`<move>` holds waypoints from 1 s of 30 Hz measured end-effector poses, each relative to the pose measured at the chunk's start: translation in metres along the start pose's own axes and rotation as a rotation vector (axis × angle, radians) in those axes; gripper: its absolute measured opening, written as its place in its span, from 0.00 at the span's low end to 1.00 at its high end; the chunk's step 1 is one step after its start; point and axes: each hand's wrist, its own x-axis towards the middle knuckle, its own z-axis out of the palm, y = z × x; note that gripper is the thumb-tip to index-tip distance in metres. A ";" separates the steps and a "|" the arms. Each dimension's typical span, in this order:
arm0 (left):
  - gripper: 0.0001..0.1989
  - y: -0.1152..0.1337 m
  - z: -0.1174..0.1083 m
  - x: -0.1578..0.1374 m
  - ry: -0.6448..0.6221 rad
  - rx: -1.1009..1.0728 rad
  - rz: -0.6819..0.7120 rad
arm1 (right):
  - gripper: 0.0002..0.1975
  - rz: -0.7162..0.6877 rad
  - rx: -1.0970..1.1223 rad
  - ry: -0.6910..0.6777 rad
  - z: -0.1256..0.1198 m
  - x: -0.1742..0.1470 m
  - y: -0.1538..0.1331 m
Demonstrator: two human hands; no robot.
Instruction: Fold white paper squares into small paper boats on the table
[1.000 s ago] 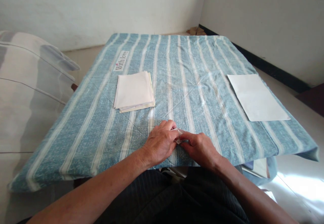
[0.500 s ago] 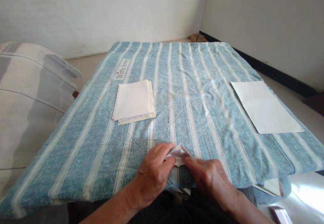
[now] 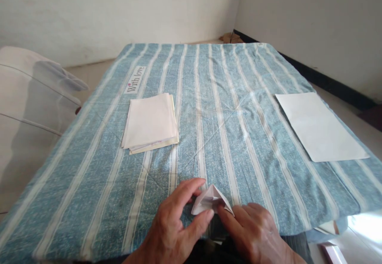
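A small folded white paper point(image 3: 212, 195), peaked like a triangle with an opening facing me, is at the table's near edge between my hands. My left hand point(image 3: 179, 212) has thumb and fingers curved around its left side, the thumb along the lower front edge. My right hand point(image 3: 249, 226) reaches in from the right, its index finger pressed into the opening and the other fingers curled. Part of the paper's right side is hidden behind that finger.
A stack of paper sheets point(image 3: 151, 123) lies left of the middle on the striped blue tablecloth point(image 3: 209, 144). One white sheet point(image 3: 320, 127) lies at the right edge. A covered piece of furniture point(image 3: 30, 117) stands at the left, with walls behind.
The folded paper has opened up and shows a hollow. My left fingers have spread wider, and my right index finger is inside the fold. The view has shifted slightly.
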 end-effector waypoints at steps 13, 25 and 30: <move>0.12 0.026 -0.011 0.036 -0.300 -0.479 -0.584 | 0.15 -0.030 0.071 -0.005 -0.015 0.002 0.002; 0.04 0.040 -0.007 0.024 -0.279 -0.395 -0.476 | 0.15 0.075 0.209 -0.014 -0.016 -0.004 -0.002; 0.04 0.043 -0.007 0.021 -0.258 -0.459 -0.512 | 0.14 0.103 0.215 0.001 -0.015 -0.006 -0.004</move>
